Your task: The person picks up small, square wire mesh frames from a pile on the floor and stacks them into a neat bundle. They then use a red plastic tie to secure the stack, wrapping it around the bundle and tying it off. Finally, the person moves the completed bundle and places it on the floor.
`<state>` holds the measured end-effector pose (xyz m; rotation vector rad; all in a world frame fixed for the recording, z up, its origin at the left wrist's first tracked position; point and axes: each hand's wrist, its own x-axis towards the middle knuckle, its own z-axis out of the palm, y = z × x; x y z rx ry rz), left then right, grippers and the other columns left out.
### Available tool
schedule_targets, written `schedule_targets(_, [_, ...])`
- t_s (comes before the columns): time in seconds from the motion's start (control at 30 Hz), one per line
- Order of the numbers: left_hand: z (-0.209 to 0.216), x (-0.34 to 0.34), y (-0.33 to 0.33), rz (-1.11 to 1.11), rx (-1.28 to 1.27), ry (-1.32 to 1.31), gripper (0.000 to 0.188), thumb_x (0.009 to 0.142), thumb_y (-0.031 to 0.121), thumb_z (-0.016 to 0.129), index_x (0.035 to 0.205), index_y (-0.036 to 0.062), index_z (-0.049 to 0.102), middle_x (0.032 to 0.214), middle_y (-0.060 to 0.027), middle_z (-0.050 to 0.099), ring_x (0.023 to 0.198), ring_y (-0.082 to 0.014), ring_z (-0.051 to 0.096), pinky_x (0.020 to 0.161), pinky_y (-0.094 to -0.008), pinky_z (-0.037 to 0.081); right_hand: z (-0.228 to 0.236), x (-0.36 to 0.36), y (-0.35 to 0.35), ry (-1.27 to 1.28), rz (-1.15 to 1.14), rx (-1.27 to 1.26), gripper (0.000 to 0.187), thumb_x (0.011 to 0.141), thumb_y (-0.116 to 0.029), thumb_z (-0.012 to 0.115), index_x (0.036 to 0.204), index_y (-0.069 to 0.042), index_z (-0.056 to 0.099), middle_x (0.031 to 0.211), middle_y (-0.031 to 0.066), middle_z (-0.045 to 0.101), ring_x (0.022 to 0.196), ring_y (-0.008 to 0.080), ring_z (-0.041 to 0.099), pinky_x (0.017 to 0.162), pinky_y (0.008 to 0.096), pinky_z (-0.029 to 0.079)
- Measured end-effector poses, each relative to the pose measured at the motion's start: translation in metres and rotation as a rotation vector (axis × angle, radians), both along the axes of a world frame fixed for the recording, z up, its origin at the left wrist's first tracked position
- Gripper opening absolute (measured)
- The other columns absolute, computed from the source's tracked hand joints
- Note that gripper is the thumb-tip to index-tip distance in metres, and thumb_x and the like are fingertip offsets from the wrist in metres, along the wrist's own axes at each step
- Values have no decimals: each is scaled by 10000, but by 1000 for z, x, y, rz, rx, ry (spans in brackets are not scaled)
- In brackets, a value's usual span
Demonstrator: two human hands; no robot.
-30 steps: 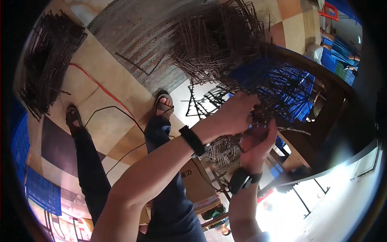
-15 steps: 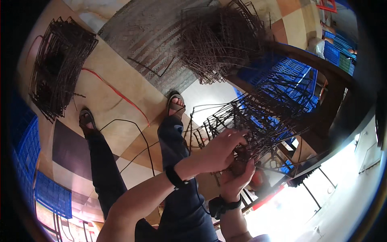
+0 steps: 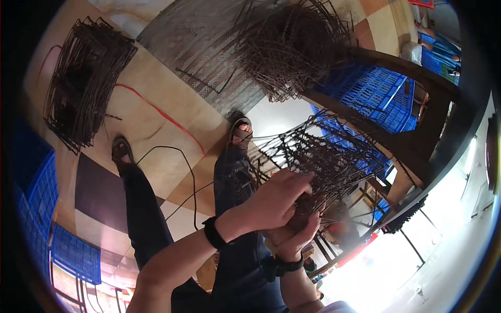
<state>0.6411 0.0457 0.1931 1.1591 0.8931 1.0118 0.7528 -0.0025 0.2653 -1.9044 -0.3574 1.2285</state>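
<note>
A tangled bundle of thin, dark bent metal rods (image 3: 334, 156) is held in front of my right leg, fanning out toward the upper right. My left hand (image 3: 274, 201), a black band on its wrist, curls its fingers over the near end of the rods. From below, my right hand (image 3: 300, 235) grips the same end, its thumb pointing up beside the rods. The two hands are close together. Exactly where the fingers meet the metal is partly hidden.
A big heap of similar rods (image 3: 295, 47) lies on a grey patterned mat (image 3: 193, 47); another stack (image 3: 86, 86) is on the tiled floor at left. Blue crates (image 3: 75, 255) stand left, more blue crates (image 3: 376, 94) under a dark wooden frame (image 3: 386, 61). A red strap (image 3: 162, 115) and black cable (image 3: 190, 175) cross the floor.
My hands and the rod bundle have shifted slightly left and down, the rods now farther from the wooden frame. The whole view has turned a little. Both hands keep their grip.
</note>
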Motion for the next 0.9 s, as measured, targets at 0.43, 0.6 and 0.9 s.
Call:
schedule_targets(0.43, [-8, -1, -14, -29, -153, -89, 554, 686, -64, 495, 1230, 42, 480, 1268, -153, 537, 1150, -349, 496, 1032, -440, 358, -1, -10, -5, 3, -49, -26, 462, 900, -217, 516, 1317, -42, 421, 1133, 104, 590, 966, 197, 608, 808, 338, 523])
schedule_targets(0.6, [19, -37, -47, 113, -164, -84, 432, 613, -81, 478, 1019, 60, 509, 1379, -180, 457, 1165, -388, 485, 1076, -489, 297, 12, -40, -28, 72, 145, 197, 581, 863, -183, 515, 1392, -11, 347, 1305, 138, 493, 1178, 242, 504, 1000, 376, 414])
schedule_targets(0.9, [2, -89, -98, 407, -240, -70, 422, 615, -70, 451, 1019, 52, 473, 1339, -204, 468, 1152, -346, 515, 1050, -456, 330, -11, -70, -37, 149, 731, 141, 566, 882, -141, 485, 1386, 53, 312, 1308, 163, 493, 1186, 240, 490, 999, 354, 396])
